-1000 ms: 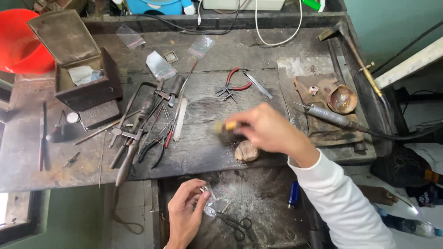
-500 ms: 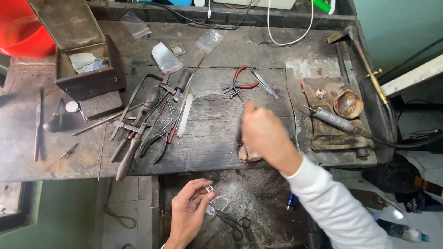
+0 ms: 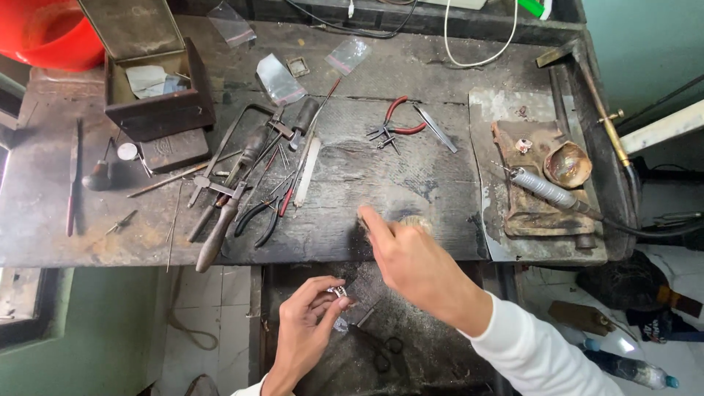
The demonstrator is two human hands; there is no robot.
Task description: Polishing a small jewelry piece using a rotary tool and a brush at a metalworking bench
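Nearest, the left hand [image 3: 308, 330] pinched a small ring [image 3: 338, 292] between fingertips over the dark tray [image 3: 440, 359]. Beyond it, the right hand [image 3: 414, 257] closed on a brush [image 3: 416, 222] at the bench [image 3: 352, 183] edge. A loose pinch could drop the ring among the tray's scissors [image 3: 381, 350].

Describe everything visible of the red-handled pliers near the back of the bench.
The red-handled pliers lie flat on the dark, worn wooden bench, handles spread apart, their red grips curving toward the right. The dark metal jaws point left and down. Slim metal tweezers lie just to their right, close by the grips. Neither hand touches them; the right hand is nearer the bench's front edge.
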